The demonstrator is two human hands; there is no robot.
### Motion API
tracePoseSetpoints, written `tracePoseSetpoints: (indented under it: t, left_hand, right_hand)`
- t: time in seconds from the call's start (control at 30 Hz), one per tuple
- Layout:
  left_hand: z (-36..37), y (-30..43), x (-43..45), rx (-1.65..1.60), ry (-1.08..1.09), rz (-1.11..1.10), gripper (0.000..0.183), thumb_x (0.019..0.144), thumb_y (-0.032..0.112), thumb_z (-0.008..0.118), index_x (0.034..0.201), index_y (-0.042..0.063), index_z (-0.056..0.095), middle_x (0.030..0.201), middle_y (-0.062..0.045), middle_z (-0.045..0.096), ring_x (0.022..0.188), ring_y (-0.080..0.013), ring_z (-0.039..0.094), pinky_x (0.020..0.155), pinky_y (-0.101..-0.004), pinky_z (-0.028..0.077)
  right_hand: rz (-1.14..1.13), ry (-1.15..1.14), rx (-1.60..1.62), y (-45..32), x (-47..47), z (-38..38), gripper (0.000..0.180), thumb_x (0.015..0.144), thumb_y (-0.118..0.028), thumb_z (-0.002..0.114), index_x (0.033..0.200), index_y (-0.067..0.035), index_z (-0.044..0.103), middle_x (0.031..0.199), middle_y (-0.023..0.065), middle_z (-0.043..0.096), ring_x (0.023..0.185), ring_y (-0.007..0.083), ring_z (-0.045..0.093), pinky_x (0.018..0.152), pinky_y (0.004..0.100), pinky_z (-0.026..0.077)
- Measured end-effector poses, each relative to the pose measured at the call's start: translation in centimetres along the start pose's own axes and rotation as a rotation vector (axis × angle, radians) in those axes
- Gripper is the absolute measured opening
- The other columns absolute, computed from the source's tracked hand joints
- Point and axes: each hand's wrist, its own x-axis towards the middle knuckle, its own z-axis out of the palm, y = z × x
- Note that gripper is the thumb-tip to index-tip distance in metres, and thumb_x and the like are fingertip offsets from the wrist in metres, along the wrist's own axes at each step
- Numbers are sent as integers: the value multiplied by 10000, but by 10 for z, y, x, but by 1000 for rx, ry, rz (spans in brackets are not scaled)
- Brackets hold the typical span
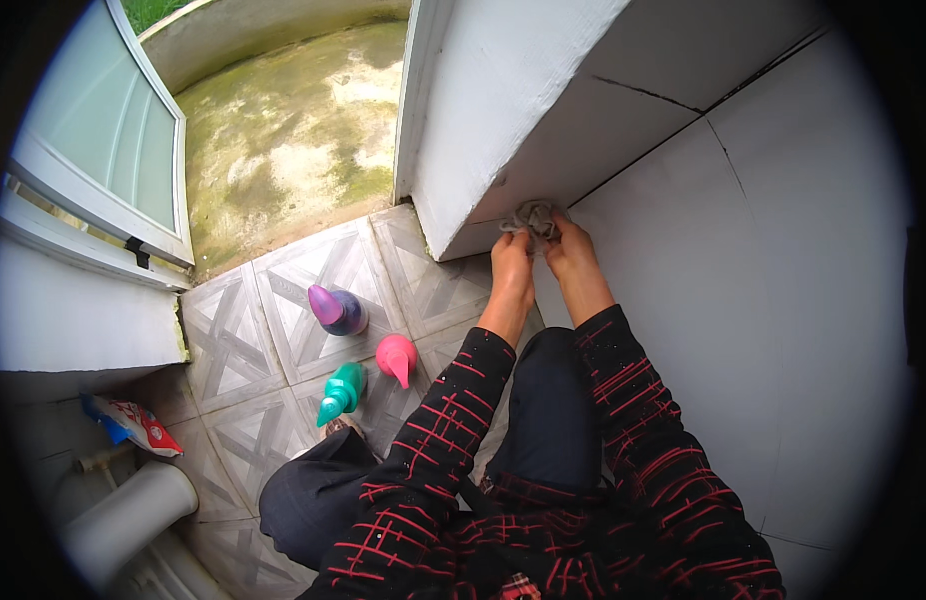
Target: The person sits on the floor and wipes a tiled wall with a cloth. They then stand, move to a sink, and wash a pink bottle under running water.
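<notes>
A crumpled greyish cloth (534, 217) is bunched between my two hands, close to the white tiled wall (553, 154). My left hand (512, 262) grips its near left side, and my right hand (571, 244) grips its right side. Both arms reach forward from my knees. On the patterned floor tiles to the left stand a purple-capped bottle (337, 309), a pink squeeze bottle (397, 358) and a green bottle (341, 394). Whether the cloth touches the wall cannot be told.
A glazed door (110, 127) is swung outward at the upper left, beside a mossy concrete ledge (290, 150). A red, white and blue packet (136, 427) lies near a white pipe (136, 517) at the lower left. White tiling (740, 315) rises close on the right.
</notes>
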Motion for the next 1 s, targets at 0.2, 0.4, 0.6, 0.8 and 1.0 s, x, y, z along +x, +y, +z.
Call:
tracePoseSetpoints:
  t: [0.2,0.4,0.6,0.8,1.0]
  left_hand:
    - [-48,-9,39,-78,418,348,194,888,100,431,1014,-22,513,976,-121,576,852,-201,584,727,-334,490]
    - [-68,-6,45,162,319,352,136,875,88,454,938,0,536,864,-86,587,751,-187,594,627,-324,510]
    - [-48,-57,34,292,66,131,196,880,101,550,1028,-25,574,873,-80,615,694,-159,600,586,-295,509]
    - [-35,-75,27,653,-275,145,355,846,68,578,1185,-36,553,843,-119,642,697,-174,632,595,-274,494]
    - [-13,-88,-12,1095,-480,267,310,740,96,588,1011,-36,658,902,-222,667,859,-298,650,787,-351,493]
  right_hand:
    - [27,-207,-231,58,-41,49,245,831,-57,641,982,106,539,973,175,602,839,248,622,722,367,542]
    - [80,-133,-131,53,-35,46,264,848,-84,621,1044,73,541,1043,150,579,942,278,584,805,442,518]
    - [-1253,-27,-1468,-5,-18,-32,452,731,4,590,1180,5,539,1144,133,549,968,277,540,819,374,436]
    - [-1372,-198,-2413,-32,-74,-62,171,731,-96,600,881,-49,667,1090,74,547,908,234,514,777,369,364]
    - [-1051,-337,-2568,-30,-129,-121,119,708,-99,613,800,-58,676,911,61,539,858,221,508,742,356,352]
